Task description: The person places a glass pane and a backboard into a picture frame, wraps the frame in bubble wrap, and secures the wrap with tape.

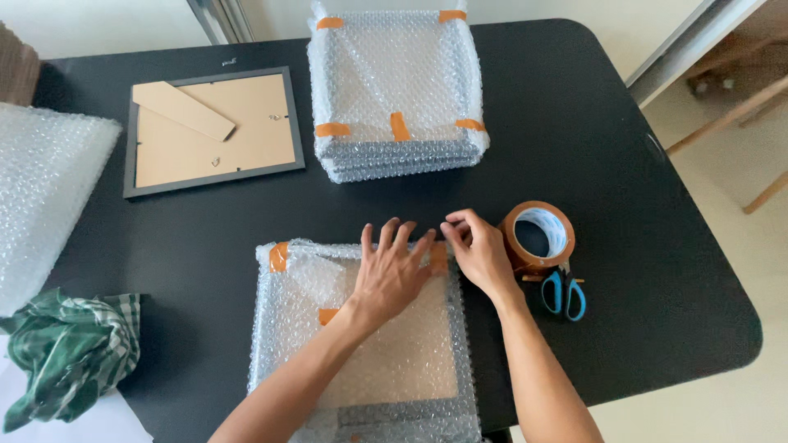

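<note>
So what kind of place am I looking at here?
Probably a room in a home, with a table used as a packing station: a black table holds a stack of bubble-wrapped frames, a roll of brown tape, and wooden chair legs stand nearby.

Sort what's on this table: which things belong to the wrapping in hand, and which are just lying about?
In use: bubble-wrapped frame under left hand and right hand; tape roll; scissors.
Lying about: bare frame; wrapped stack; green cloth; bubble wrap roll.

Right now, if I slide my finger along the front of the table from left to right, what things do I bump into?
Green checked cloth → bubble-wrapped frame → left hand → right hand → brown tape roll → blue-handled scissors.
</note>
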